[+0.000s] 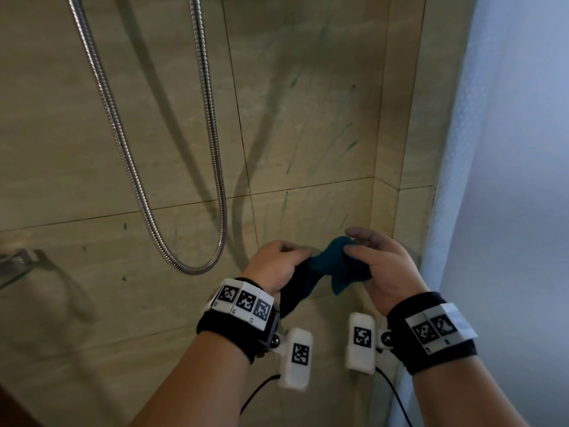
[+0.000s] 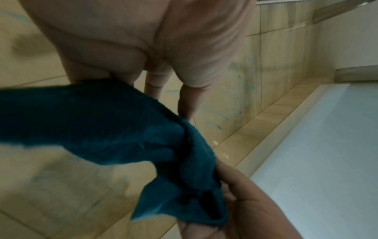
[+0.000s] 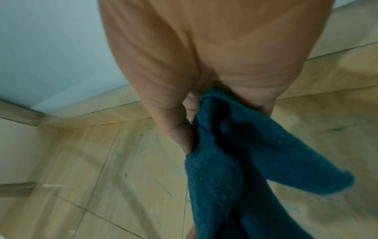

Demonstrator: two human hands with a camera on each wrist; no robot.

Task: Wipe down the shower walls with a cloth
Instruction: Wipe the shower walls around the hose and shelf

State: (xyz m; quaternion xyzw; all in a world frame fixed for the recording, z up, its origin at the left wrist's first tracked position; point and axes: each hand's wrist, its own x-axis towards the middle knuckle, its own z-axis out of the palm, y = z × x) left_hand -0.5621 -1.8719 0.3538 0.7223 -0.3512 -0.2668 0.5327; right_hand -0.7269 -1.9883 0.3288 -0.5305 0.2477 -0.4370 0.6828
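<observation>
- The left hand [image 1: 274, 265] has its fingers curled round one end of the cloth [image 1: 332, 266]; a dark bit of cloth hangs down past that wrist
- The right hand [image 1: 380, 266] holds the other end, thumb and fingers closed on a bunched fold; in the left wrist view the cloth [image 2: 114, 122] runs from one hand to the other
- The cloth is dark blue-green and fuzzy; it is up in the air between the two hands, just in front of the wall corner; whether it touches the tiles cannot be told
- Both wrists wear black bands [image 1: 234, 331] with black-and-white square tags; a small white box [image 1: 295, 357] hangs under each wrist
- The shower wall [image 1: 308, 118] has big tan tiles with green streaks and spots on it
- A shiny metal hose [image 1: 212, 149] hangs in a loop to the left of the hands, close to the wall
- A glass shelf [image 1: 15, 269] sticks out at the far left
- A pale frosted panel [image 1: 508, 180] stands on the right side, next to the corner
</observation>
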